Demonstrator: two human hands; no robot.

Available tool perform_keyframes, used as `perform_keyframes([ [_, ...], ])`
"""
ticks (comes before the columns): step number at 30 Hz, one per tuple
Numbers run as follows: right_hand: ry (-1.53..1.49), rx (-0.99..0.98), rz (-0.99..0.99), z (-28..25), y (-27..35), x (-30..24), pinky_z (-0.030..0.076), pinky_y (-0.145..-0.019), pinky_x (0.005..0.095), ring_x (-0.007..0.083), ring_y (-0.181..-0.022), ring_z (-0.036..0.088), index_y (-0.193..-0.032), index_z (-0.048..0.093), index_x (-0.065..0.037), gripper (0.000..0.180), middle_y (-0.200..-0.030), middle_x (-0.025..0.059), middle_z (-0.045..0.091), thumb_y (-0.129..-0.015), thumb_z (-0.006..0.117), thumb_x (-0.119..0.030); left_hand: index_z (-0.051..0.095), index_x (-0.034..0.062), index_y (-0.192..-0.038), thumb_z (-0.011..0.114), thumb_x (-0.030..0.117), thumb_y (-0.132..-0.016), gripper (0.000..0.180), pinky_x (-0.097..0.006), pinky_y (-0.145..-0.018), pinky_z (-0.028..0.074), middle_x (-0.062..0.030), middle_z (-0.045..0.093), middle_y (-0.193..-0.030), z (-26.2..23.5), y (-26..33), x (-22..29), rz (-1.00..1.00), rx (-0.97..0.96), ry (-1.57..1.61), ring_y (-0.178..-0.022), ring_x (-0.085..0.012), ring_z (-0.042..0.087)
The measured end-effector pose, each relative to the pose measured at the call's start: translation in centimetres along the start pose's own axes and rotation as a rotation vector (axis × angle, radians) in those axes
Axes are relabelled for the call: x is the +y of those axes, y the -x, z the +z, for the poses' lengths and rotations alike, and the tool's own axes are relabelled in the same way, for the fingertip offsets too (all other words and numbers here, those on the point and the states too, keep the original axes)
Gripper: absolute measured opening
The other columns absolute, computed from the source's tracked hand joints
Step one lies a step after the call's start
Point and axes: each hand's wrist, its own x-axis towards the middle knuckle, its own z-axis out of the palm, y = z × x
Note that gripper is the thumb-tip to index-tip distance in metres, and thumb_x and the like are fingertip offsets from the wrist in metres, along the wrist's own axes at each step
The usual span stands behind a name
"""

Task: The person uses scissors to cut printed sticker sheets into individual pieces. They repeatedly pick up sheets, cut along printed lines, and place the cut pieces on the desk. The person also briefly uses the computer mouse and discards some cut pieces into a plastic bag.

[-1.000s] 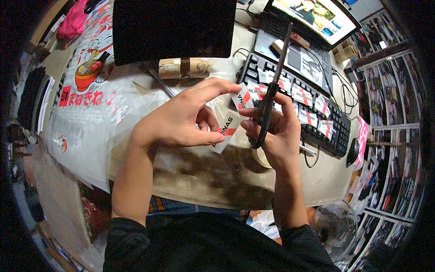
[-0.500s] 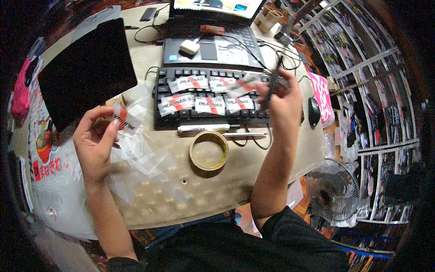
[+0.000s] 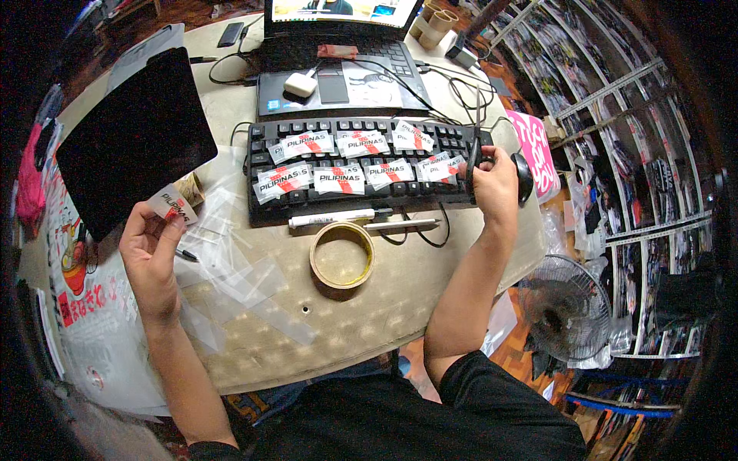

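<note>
My left hand (image 3: 152, 257) pinches a small clear-and-white sticker (image 3: 171, 206) with black print and a red mark, above the left side of the table. In my right hand (image 3: 496, 188), at the keyboard's right end, are what look like black-handled scissors (image 3: 474, 142), their thin tip pointing away from me. Several similar stickers (image 3: 339, 179) lie in two rows across the black keyboard (image 3: 269, 203). The one nearest my right fingers is the sticker at the right of the near row (image 3: 440, 167). Clear plastic strips (image 3: 231, 265) are scattered beside my left hand.
A tape roll (image 3: 343, 283) lies before the keyboard, near a white marker (image 3: 330, 219) and a slim pen (image 3: 407, 225). Behind stands a laptop (image 3: 277, 88) with cables. A black flat panel (image 3: 138, 142) lies left; a mouse (image 3: 525, 178) sits right. A fan (image 3: 565, 307) stands beside the table.
A blurred sticker near my right hand is gone from the air; stickers now lie at the keyboard's right. My right hand has lowered with the scissors. The view has shifted slightly.
</note>
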Motion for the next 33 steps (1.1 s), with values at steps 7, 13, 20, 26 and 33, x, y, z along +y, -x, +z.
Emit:
perform_keyframes([
  [7,0.109,0.029,0.0,0.1,-0.8,1.2,0.046,-0.055,0.0289,0.0133,-0.061,0.06,-0.109,0.059,0.002,0.044,-0.069,0.0066,0.062,-0.071,0.077,-0.01,0.053,0.0043,-0.106,0.059,-0.001,-0.085,0.022,-0.024,-0.074,0.048,-0.0044,0.06,-0.095,-0.1,0.1,0.0,0.006,-0.035,0.048,-0.083,-0.0092,0.057],
  [13,-0.336,0.078,-0.246,1.4,0.5,-1.7,0.047,-0.052,0.027,0.0121,-0.057,0.057,-0.112,0.055,0.001,0.044,-0.067,0.0061,0.061,-0.083,0.074,-0.026,0.03,0.0074,-0.131,0.062,-0.01,-0.08,0.062,-0.026,-0.075,0.054,-0.0137,0.057,-0.107,1.3,0.0,0.4,0.153,0.1,0.204,-0.09,-0.0148,0.06],
  [20,-0.71,-0.871,-0.395,9.4,13.7,-8.4,0.044,-0.05,0.0248,0.0119,-0.055,0.054,-0.118,0.046,-0.002,0.049,-0.068,0.003,0.055,-0.086,0.067,-0.032,0.055,-0.0012,-0.112,0.064,-0.006,-0.081,0.033,-0.025,-0.077,0.051,-0.0066,0.061,-0.1,0.2,0.4,1.2,0.104,0.087,0.144,-0.087,-0.0103,0.059],
  [26,-0.716,-1.264,-0.251,10.7,17.2,-9.9,0.044,-0.053,0.0258,0.0124,-0.062,0.056,-0.121,0.043,-0.002,0.063,-0.07,0.0041,0.055,-0.085,0.064,-0.049,0.056,-0.0018,-0.11,0.063,-0.006,-0.083,0.029,-0.025,-0.082,0.05,-0.0054,0.061,-0.098,0.4,0.8,1.8,0.132,0.052,0.146,-0.089,-0.0092,0.06],
  [33,-0.603,-1.223,-0.275,10.9,17.4,-9.5,0.04,-0.057,0.0262,0.0113,-0.063,0.051,-0.12,0.046,-0.001,0.058,-0.071,0.0028,0.053,-0.083,0.066,-0.041,0.056,-0.001,-0.108,0.064,-0.005,-0.083,0.027,-0.024,-0.082,0.05,-0.0034,0.06,-0.096,1.3,1.1,1.8,0.093,0.059,0.213,-0.088,-0.0089,0.06],
])
